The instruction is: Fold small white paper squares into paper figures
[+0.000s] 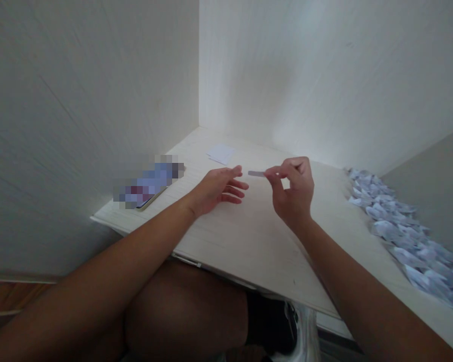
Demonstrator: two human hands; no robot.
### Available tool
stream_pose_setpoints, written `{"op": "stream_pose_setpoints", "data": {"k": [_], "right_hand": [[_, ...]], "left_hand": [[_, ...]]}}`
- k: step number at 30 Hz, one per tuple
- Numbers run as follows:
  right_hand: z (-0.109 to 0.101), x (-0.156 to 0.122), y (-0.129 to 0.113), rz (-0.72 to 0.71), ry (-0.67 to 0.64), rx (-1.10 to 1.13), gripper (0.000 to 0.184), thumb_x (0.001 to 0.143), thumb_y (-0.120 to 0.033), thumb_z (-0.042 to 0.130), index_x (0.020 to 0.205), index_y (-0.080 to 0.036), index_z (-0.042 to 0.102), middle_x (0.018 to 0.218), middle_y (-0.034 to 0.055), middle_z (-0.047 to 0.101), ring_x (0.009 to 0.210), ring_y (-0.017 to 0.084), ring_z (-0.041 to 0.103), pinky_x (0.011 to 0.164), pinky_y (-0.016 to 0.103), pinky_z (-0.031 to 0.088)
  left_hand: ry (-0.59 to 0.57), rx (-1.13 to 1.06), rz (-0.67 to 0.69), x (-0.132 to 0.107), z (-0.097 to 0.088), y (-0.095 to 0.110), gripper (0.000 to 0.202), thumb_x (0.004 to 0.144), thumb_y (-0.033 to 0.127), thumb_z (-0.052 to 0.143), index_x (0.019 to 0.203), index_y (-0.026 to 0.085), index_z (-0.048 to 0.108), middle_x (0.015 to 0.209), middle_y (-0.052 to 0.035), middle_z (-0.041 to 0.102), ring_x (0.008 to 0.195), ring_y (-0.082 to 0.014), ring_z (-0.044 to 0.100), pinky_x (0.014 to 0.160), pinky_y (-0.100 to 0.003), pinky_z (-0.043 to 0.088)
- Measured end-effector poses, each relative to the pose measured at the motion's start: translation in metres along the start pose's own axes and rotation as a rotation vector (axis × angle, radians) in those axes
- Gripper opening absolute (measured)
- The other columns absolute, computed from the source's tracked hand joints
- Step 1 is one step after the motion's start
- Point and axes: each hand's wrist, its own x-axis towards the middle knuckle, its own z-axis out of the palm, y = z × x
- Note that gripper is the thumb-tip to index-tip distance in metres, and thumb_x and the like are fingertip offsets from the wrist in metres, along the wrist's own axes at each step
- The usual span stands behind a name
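Between the thumb and fingers of my right hand (294, 188) is pinched a thin pale strip (255, 173), which looks like folded paper. It points left, held above the table. My left hand (221, 191) is open just left of the strip's free end, fingers spread and apart from it. Behind my left hand, a few flat white paper sheets (222, 153) lie on the tabletop.
The white table (249, 251) stands in a corner between pale walls. Many crumpled or folded white paper pieces (400, 226) line its right side. A phone-like device (151, 183), its screen blurred out, rests at the left. My bent leg (189, 306) is below the front edge.
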Motion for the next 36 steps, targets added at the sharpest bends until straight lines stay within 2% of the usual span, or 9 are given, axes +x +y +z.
{"op": "stream_pose_setpoints", "data": {"k": [2, 5, 7, 9, 11, 12, 16, 21, 36], "right_hand": [[-0.002, -0.002, -0.006, -0.101, -0.075, -0.035, 0.015, 0.097, -0.026, 0.068, 0.085, -0.027, 0.077, 0.082, 0.0020, 0.057, 0.076, 0.018, 0.056, 0.068, 0.034, 0.049], [-0.004, -0.003, -0.009, -0.100, -0.218, -0.015, 0.017, 0.099, -0.027, 0.066, 0.087, -0.029, 0.077, 0.084, 0.0037, 0.060, 0.079, 0.020, 0.057, 0.070, 0.037, 0.051], [-0.005, -0.003, -0.008, -0.064, -0.277, 0.015, 0.013, 0.098, -0.030, 0.068, 0.091, -0.030, 0.078, 0.096, 0.0062, 0.066, 0.088, 0.022, 0.061, 0.078, 0.041, 0.055], [-0.004, -0.002, -0.006, -0.003, -0.296, 0.062, 0.009, 0.095, -0.034, 0.073, 0.101, -0.031, 0.078, 0.117, 0.0092, 0.067, 0.102, 0.026, 0.064, 0.086, 0.045, 0.058], [-0.002, -0.003, -0.004, 0.103, -0.296, 0.147, 0.022, 0.094, -0.040, 0.074, 0.114, -0.031, 0.075, 0.136, 0.0111, 0.062, 0.113, 0.027, 0.064, 0.088, 0.045, 0.060], [-0.001, -0.003, -0.002, 0.171, -0.298, 0.206, 0.027, 0.094, -0.042, 0.073, 0.119, -0.032, 0.073, 0.138, 0.0112, 0.061, 0.114, 0.026, 0.065, 0.087, 0.044, 0.061], [0.005, -0.006, 0.005, 0.394, -0.295, 0.384, 0.031, 0.090, -0.040, 0.077, 0.119, -0.029, 0.072, 0.112, 0.0055, 0.074, 0.092, 0.020, 0.072, 0.084, 0.039, 0.063], [0.007, -0.007, 0.009, 0.475, -0.274, 0.448, 0.024, 0.082, -0.031, 0.083, 0.104, -0.025, 0.076, 0.087, 0.0007, 0.077, 0.078, 0.018, 0.072, 0.081, 0.038, 0.062], [0.006, -0.006, 0.002, 0.424, -0.222, 0.347, 0.026, 0.078, -0.033, 0.087, 0.101, -0.026, 0.079, 0.084, 0.0002, 0.075, 0.075, 0.018, 0.071, 0.080, 0.039, 0.062]], "left_hand": [[-0.045, -0.071, -0.013, 0.001, -0.002, 0.002, 0.027, 0.096, 0.041, 0.072, 0.103, 0.015, 0.067, 0.095, -0.0125, 0.079, 0.070, -0.0164, 0.074, 0.063, -0.028, 0.062], [-0.032, -0.101, 0.064, 0.003, -0.006, 0.003, 0.028, 0.084, 0.022, 0.083, 0.108, 0.016, 0.069, 0.088, -0.0071, 0.077, 0.071, -0.0151, 0.074, 0.067, -0.028, 0.064], [0.005, -0.099, 0.139, 0.004, -0.008, 0.002, 0.034, 0.078, 0.017, 0.086, 0.107, 0.016, 0.070, 0.080, -0.0029, 0.074, 0.068, -0.0139, 0.071, 0.066, -0.028, 0.064], [0.021, -0.083, 0.222, 0.005, -0.009, 0.001, 0.032, 0.074, 0.020, 0.088, 0.101, 0.016, 0.071, 0.075, -0.0012, 0.072, 0.067, -0.0132, 0.069, 0.064, -0.028, 0.064], [0.034, -0.052, 0.308, 0.006, -0.009, -0.001, 0.029, 0.071, 0.026, 0.089, 0.093, 0.015, 0.072, 0.073, -0.0013, 0.071, 0.068, -0.0134, 0.068, 0.061, -0.028, 0.065], [0.042, -0.029, 0.347, 0.006, -0.008, -0.002, 0.029, 0.070, 0.028, 0.089, 0.090, 0.014, 0.073, 0.075, -0.0021, 0.072, 0.069, -0.0139, 0.069, 0.060, -0.028, 0.065], [0.068, 0.074, 0.449, 0.008, -0.006, -0.005, 0.030, 0.069, 0.029, 0.089, 0.090, 0.013, 0.075, 0.084, -0.0044, 0.075, 0.072, -0.0153, 0.072, 0.060, -0.029, 0.066], [0.046, 0.112, 0.485, 0.010, -0.007, -0.008, 0.033, 0.068, 0.027, 0.089, 0.094, 0.012, 0.077, 0.080, -0.0035, 0.075, 0.068, -0.0145, 0.072, 0.061, -0.030, 0.067], [0.096, 0.242, 0.595, 0.011, -0.008, -0.010, 0.033, 0.069, 0.025, 0.089, 0.100, 0.015, 0.083, 0.084, -0.0057, 0.079, 0.068, -0.0148, 0.073, 0.066, -0.029, 0.066]]}}
